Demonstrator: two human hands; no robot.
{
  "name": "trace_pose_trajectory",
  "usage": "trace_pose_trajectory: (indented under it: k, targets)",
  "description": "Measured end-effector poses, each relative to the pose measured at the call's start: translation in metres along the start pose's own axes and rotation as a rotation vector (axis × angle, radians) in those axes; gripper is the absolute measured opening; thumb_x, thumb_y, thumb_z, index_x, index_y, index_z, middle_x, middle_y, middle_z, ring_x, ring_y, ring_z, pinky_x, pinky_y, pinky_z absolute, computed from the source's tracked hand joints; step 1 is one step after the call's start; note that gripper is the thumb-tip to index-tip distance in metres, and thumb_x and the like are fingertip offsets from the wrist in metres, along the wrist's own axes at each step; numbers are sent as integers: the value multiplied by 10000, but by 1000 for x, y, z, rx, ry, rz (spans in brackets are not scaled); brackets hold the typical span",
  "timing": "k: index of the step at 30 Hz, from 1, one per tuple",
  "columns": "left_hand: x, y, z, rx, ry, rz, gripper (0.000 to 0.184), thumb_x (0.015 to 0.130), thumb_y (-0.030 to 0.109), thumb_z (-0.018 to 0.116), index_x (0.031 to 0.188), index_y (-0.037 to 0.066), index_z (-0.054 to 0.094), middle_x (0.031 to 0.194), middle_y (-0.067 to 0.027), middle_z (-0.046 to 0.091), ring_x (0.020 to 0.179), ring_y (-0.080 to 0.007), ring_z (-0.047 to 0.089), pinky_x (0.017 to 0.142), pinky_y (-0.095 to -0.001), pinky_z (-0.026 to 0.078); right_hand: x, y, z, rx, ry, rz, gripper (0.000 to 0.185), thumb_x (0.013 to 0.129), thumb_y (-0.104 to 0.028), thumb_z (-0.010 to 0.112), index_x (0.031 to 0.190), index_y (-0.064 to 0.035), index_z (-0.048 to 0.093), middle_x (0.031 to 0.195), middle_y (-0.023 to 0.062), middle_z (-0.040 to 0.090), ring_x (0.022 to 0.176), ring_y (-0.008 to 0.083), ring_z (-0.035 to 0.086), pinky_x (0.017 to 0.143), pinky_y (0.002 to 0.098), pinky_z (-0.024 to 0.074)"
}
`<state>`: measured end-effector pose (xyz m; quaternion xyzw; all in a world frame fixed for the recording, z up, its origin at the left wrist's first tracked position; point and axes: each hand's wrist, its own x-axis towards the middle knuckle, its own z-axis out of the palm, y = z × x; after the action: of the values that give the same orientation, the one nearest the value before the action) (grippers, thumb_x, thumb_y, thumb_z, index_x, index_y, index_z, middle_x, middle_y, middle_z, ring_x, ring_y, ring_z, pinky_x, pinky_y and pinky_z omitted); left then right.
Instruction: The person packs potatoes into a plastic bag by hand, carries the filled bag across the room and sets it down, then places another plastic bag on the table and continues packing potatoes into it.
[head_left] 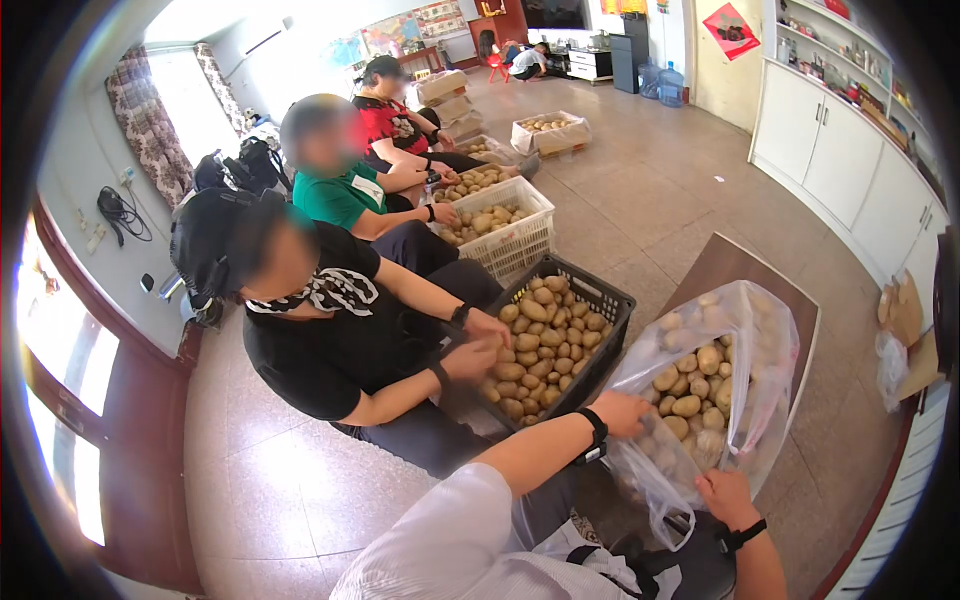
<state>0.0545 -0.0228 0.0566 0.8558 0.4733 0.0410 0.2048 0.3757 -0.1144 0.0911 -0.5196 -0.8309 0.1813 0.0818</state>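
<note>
A clear plastic bag (779, 355) full of potatoes (687, 405) lies open in front of me, its mouth toward my body. My left hand (620, 413) is closed on the bag's left edge, beside the potatoes. On the near edge of the bag, my right hand (728, 497) pinches the plastic. A loose handle of the bag hangs between my two hands. Left of the bag stands a black crate (617, 322) filled with potatoes, and a co-worker's hands (480, 345) are over its left side.
A brown board (735, 262) lies under the bag. Beyond the black crate stand a white crate (520, 240) and a lined box (565, 135) of potatoes. Several people sit in a row at the left. White cabinets (835, 150) line the right wall.
</note>
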Motion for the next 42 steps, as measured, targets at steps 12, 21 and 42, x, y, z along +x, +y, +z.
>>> trace_pose_trajectory:
  k: [12, 21, 42]
  targets:
    - [2, 33, 10, 187, 124, 316, 582, 781, 184, 658, 1341, 143, 504, 1235, -74, 619, 1160, -365, 532, 984, -453, 448, -59, 13, 35, 14, -460, -208, 298, 928, -288, 474, 887, -70, 673, 885, 170, 677, 862, 398, 632, 737, 502, 505]
    - [-3, 25, 10, 227, -74, 84, 320, 785, 267, 713, 1037, 83, 643, 981, -102, 678, 1050, -312, 587, 939, -444, 445, -18, 0, 4, 570, -78, 273, 433, 916, -437, 589, 1054, -27, 615, 864, 125, 649, 734, 270, 641, 642, 365, 506]
    - [4, 25, -13, 11, 47, -179, 730, 819, 341, 680, 1399, 24, 371, 857, -245, 657, 816, -405, 658, 789, -480, 517, 187, 61, -18, 1657, 379, 791, 78, 886, -74, 490, 945, -48, 533, 759, 80, 608, 563, 213, 617, 449, 354, 517]
